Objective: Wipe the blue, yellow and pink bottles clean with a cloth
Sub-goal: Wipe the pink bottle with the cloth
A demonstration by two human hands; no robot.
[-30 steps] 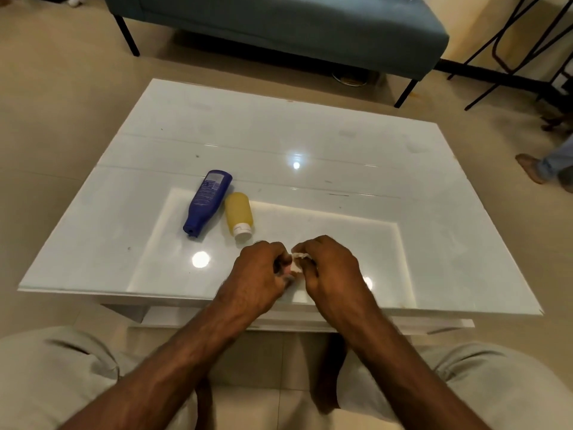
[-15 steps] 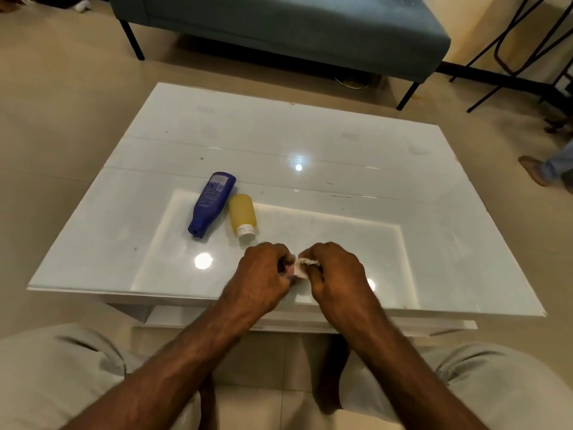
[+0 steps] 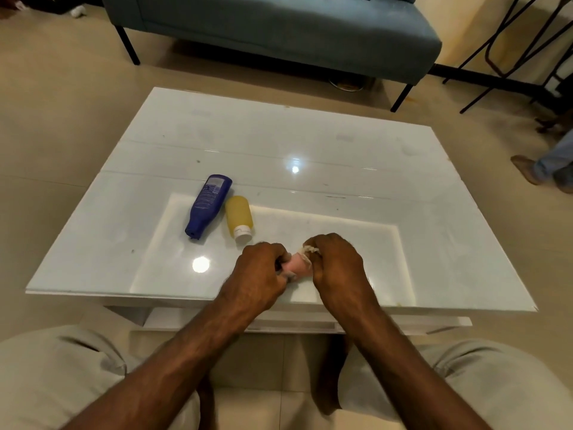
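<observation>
A blue bottle [image 3: 208, 205] lies on its side on the white glass table [image 3: 341, 156], cap toward me. Beside it on the right lies a small yellow bottle [image 3: 238, 218] with a white cap. Near the table's front edge my left hand [image 3: 259, 279] grips one end of a pink bottle [image 3: 297, 266]. My right hand [image 3: 336, 266] holds a whitish cloth [image 3: 308, 252] wrapped around the bottle's other end. Most of the pink bottle is hidden between my hands.
A teal sofa [image 3: 294, 29] stands beyond the table. Black metal chair legs [image 3: 508, 51] are at the back right. Another person's foot and trouser leg [image 3: 545, 169] show at the right edge. My knees sit below the table's front edge.
My hands have drawn slightly apart, so more of the pink bottle shows between them. The blue and yellow bottles have not moved.
</observation>
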